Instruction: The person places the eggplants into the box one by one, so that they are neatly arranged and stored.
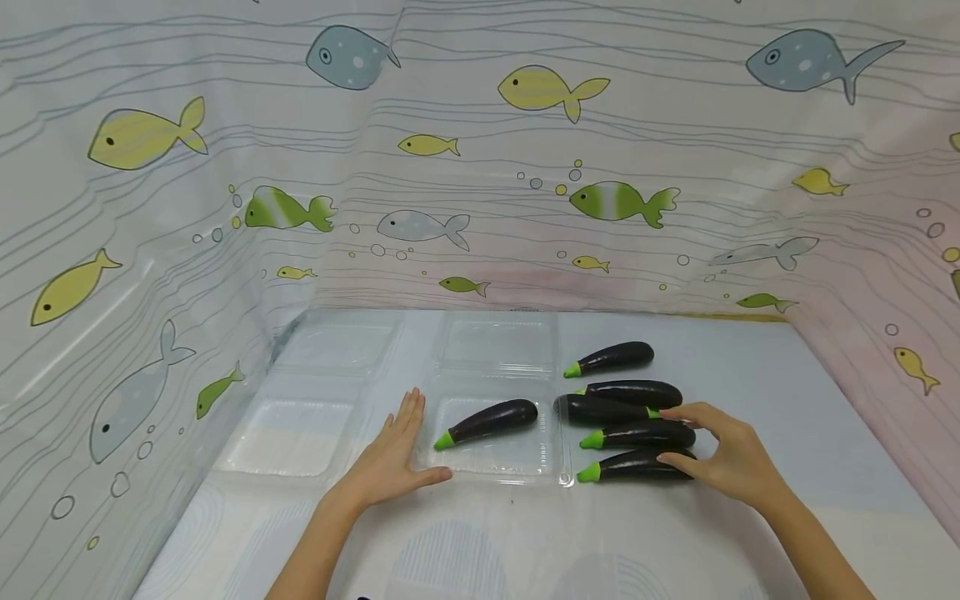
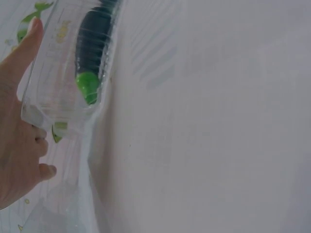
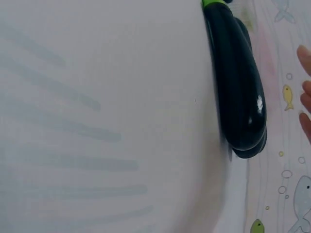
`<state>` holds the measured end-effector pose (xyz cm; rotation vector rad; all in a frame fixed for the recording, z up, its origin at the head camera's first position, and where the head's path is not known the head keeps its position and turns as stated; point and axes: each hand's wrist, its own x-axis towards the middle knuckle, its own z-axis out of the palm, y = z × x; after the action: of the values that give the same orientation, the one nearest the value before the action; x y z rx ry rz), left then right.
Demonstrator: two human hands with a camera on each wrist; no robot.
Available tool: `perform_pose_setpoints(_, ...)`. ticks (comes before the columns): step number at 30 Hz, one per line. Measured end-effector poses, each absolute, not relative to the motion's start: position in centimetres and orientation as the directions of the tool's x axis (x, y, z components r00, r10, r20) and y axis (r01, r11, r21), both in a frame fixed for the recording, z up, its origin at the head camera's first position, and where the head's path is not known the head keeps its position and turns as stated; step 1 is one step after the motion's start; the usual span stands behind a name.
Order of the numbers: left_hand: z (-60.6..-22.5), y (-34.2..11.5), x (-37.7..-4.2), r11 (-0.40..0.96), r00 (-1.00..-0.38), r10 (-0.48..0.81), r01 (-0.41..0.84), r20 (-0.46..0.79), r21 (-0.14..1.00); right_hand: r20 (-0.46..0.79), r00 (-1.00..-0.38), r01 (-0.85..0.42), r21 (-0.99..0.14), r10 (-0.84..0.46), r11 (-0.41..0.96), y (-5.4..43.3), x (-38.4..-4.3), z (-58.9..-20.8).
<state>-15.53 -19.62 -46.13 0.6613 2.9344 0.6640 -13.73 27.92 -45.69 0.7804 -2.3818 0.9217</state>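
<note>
A clear plastic clamshell box (image 1: 491, 477) lies with its lid (image 1: 498, 343) folded back, one dark eggplant (image 1: 495, 421) with a green stem end inside. Against the box's left side rests my left hand (image 1: 392, 458), fingers straight and thumb spread along the front corner; the left wrist view shows this hand (image 2: 19, 141) beside the clear wall. To the right of the box, my right hand (image 1: 723, 457) reaches over a group of eggplants (image 1: 637, 435), fingers spread. Its index finger is by one green stem end, its thumb at the nearest eggplant (image 1: 637, 465). Whether it touches them is hard to tell.
Another clear open clamshell (image 1: 285, 437) lies to the left of my left hand. A single eggplant (image 1: 615, 357) sits behind the group on the right. A fish-patterned sheet (image 1: 525, 167) rises around the back and sides of the table.
</note>
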Motion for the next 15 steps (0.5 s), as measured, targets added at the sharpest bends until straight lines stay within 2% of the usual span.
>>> perform_pose_setpoints(3, -46.1, -19.6, -15.6, 0.814, -0.906, 0.421, 0.394, 0.034, 0.427, 0.592, -0.727, -0.656, -0.448, -0.349, 0.608, 28.2, -13.8, -46.3)
perform_pose_setpoints(15, -46.1, -19.7, -15.5, 0.813, -0.908, 0.419, 0.389, 0.029, 0.434, 0.518, -0.779, -0.6, -0.455, -0.353, 0.658, 28.3, -13.2, -48.1)
